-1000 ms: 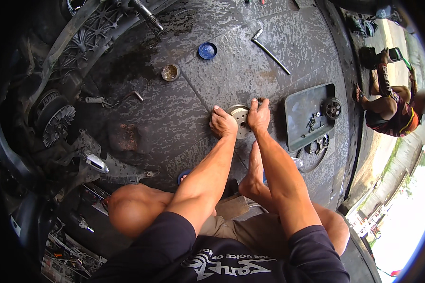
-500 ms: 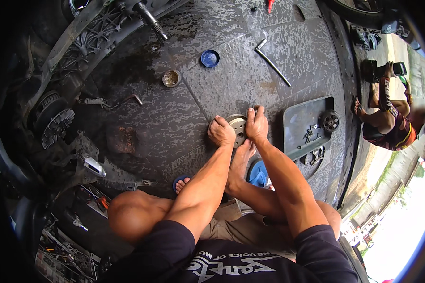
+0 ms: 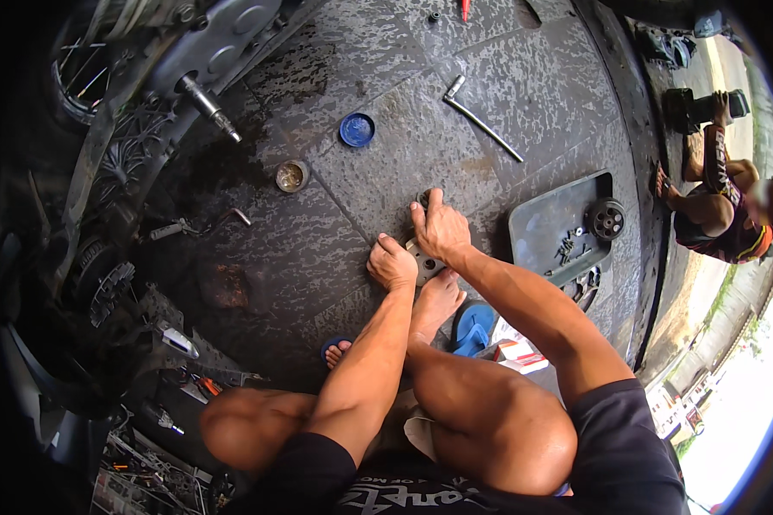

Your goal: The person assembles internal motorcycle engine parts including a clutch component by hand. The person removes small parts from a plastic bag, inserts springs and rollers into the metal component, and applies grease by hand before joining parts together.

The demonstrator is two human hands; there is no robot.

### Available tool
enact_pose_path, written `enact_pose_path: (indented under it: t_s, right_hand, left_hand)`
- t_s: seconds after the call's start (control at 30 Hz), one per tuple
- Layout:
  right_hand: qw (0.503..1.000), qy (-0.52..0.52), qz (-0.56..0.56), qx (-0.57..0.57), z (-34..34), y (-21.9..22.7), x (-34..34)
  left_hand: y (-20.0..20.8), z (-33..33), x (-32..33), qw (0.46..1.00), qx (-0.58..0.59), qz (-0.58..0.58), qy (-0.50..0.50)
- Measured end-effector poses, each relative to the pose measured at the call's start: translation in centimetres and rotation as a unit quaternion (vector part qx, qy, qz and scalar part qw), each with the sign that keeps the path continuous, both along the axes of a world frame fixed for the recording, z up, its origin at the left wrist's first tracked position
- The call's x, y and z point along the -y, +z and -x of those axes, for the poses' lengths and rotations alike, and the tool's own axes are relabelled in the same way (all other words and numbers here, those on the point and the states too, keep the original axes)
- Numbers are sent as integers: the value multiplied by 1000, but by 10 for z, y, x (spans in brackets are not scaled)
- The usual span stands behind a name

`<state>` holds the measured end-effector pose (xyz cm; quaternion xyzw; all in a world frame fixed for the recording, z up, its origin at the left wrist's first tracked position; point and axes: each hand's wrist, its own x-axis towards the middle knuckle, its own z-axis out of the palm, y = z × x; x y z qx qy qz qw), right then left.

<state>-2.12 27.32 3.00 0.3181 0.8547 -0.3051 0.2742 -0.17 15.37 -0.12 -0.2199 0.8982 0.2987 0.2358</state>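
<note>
A round metal plate with holes (image 3: 427, 267) is between my hands, near my bare foot (image 3: 438, 300). My left hand (image 3: 392, 262) grips its left edge with curled fingers. Lying across the far right part of the plate, my right hand (image 3: 441, 228) hides much of it. The right fingers are bent and closed around a small dark piece at their tips, which I cannot make out. Further off on the dark floor are a blue lid (image 3: 357, 130) and a small open tin (image 3: 291, 176) with brownish contents.
To the right lies a grey tray (image 3: 524, 227) with small bolts and a dark holed wheel (image 3: 605, 219). A bent-handle wrench (image 3: 487, 129) lies beyond. Vehicle parts with a protruding shaft (image 3: 210, 110) fill the left. Another person (image 3: 730, 197) squats at far right. A blue sandal (image 3: 472, 326) sits nearby.
My right hand has shifted from the plate's right side to its far side, over it. The plate has moved slightly nearer. My right knee has risen into view.
</note>
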Motion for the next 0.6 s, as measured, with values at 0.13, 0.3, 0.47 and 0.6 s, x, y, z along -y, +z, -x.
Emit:
enact_pose_path:
  t_s: [0.13,0.3,0.47,0.6]
  right_hand:
    - [1000,13,-23,-13,-3,-4,-3]
    - [1000,0,-17,-24,-2,-1,-2]
    - [995,-71,-43,-49,-9,-9,-4]
    - [976,-207,-45,-46,-12,-13,-8]
  left_hand:
    - [2,-2,-7,1000,10,1,14]
    - [-7,-5,0,1000,-3,22,-11]
    - [5,14,-15,997,-25,-44,-65]
    - [20,40,-44,987,28,-29,-159]
